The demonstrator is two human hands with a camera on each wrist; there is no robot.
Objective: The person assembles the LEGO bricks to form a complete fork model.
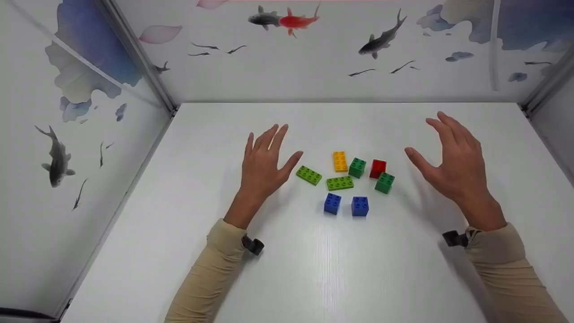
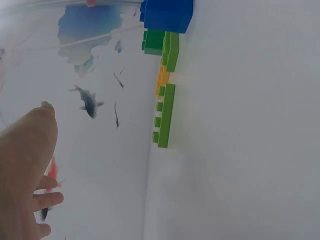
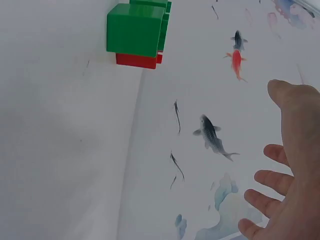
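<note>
Several studded toy building bricks lie loose between the two hands. A yellow brick (image 1: 340,161) and two flat lime green bricks, the left one (image 1: 309,175) and the middle one (image 1: 340,183), lie to the left. Two blue bricks, one (image 1: 332,203) beside the other (image 1: 360,206), are nearest the person. A dark green brick (image 1: 357,168) stands near a red brick (image 1: 378,168), which has another dark green brick (image 1: 384,183) close in front. The left hand (image 1: 265,163), fingers spread, is nearest the left lime brick. My right hand (image 1: 460,159) is held apart from the bricks, holding nothing.
The bricks are on a white table (image 1: 287,269). A white back wall (image 1: 314,54) painted with fish rises behind it, and a similar side wall (image 1: 27,179) stands at left. Small dark cameras are strapped at the left wrist (image 1: 254,246) and right wrist (image 1: 455,238).
</note>
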